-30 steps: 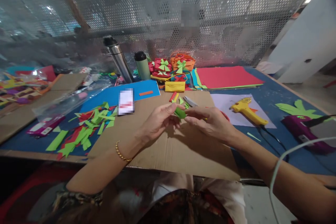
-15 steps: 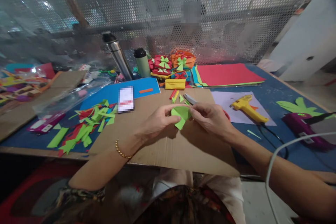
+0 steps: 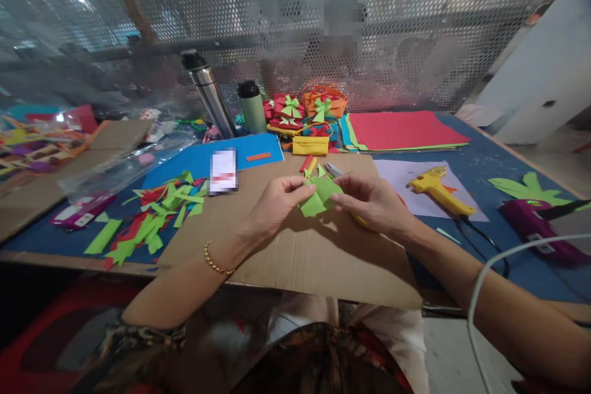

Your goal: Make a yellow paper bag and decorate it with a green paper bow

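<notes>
Surrounding green paper [image 3: 317,200], glue gun [image 3: 442,194], half-hidden scissors [image 3: 333,169], scraps [image 3: 150,229]

"Where is there room to pass?"

"Nearer than the grip on the green paper [image 3: 318,198] — bare cardboard [image 3: 305,261] lies between the forearms [image 3: 189,288]."

"And beyond the grip?"

"Scissors [image 3: 333,170] and small strips [image 3: 307,164] block it close by, a yellow purse [image 3: 310,146] behind them. Right of the grip, a glue gun [image 3: 442,194]; well left, heaped scraps [image 3: 154,221]."

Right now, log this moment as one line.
left hand: pinching green paper | right hand: pinching same paper | below: cardboard | right side: glue gun on sheet
</notes>
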`<state>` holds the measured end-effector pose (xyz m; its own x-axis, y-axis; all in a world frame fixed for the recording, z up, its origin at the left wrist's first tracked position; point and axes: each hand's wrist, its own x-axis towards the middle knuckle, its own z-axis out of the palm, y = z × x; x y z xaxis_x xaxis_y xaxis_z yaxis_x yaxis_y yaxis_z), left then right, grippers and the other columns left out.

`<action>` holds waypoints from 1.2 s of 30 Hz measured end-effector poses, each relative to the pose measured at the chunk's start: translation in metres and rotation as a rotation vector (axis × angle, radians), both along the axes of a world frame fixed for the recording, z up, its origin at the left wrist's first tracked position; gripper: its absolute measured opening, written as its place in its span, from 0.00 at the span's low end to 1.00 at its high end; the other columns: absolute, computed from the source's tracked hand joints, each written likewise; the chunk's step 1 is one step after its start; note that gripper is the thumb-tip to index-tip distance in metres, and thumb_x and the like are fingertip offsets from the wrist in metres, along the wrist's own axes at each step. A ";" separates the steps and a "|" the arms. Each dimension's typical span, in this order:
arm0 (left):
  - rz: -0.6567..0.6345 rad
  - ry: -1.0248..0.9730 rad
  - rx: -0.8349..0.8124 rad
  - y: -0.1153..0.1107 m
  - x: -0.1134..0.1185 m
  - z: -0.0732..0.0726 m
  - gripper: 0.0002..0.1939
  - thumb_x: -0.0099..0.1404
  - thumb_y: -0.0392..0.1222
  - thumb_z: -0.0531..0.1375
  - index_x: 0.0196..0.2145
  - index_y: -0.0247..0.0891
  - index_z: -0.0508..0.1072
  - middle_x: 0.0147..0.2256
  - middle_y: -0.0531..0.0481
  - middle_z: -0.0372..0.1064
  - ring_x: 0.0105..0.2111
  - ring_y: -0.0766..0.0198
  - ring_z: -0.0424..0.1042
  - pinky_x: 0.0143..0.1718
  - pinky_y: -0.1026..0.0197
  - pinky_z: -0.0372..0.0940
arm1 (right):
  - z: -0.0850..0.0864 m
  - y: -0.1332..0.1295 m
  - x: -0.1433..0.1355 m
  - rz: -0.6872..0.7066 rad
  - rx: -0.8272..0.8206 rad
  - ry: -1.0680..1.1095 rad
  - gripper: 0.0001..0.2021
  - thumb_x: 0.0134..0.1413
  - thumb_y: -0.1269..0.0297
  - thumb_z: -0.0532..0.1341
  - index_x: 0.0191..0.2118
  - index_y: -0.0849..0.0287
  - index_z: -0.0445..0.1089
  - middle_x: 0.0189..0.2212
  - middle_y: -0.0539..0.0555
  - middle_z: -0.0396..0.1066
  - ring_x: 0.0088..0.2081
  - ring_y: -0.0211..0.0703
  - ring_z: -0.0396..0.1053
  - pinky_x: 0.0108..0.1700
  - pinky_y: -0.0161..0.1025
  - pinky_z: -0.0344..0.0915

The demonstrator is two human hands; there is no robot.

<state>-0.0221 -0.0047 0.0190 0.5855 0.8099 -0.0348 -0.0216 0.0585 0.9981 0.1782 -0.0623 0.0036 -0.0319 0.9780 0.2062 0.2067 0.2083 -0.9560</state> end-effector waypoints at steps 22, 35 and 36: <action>-0.286 -0.144 -0.060 0.006 -0.006 -0.002 0.38 0.57 0.48 0.74 0.64 0.38 0.74 0.56 0.38 0.78 0.56 0.45 0.74 0.56 0.50 0.66 | 0.021 -0.009 -0.003 -0.132 -0.170 0.268 0.30 0.33 0.32 0.76 0.19 0.57 0.73 0.16 0.49 0.69 0.18 0.34 0.65 0.22 0.33 0.66; 0.057 -0.062 -0.024 -0.009 0.005 -0.001 0.23 0.57 0.53 0.75 0.45 0.35 0.86 0.35 0.44 0.81 0.30 0.63 0.75 0.34 0.60 0.69 | 0.007 -0.008 -0.011 -0.025 -0.086 0.188 0.31 0.41 0.32 0.74 0.19 0.57 0.67 0.15 0.47 0.68 0.17 0.33 0.64 0.20 0.32 0.60; 0.082 -0.070 -0.005 -0.008 0.005 0.000 0.22 0.56 0.54 0.75 0.41 0.35 0.86 0.31 0.46 0.80 0.28 0.64 0.74 0.32 0.61 0.68 | 0.008 -0.009 -0.012 -0.011 -0.079 0.183 0.31 0.41 0.33 0.74 0.19 0.57 0.67 0.15 0.47 0.67 0.17 0.33 0.63 0.19 0.32 0.59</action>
<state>-0.0172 -0.0124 0.0188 0.5188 0.8549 -0.0001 -0.0959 0.0583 0.9937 0.1664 -0.0709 0.0112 0.0103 0.9914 0.1305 0.0302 0.1302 -0.9910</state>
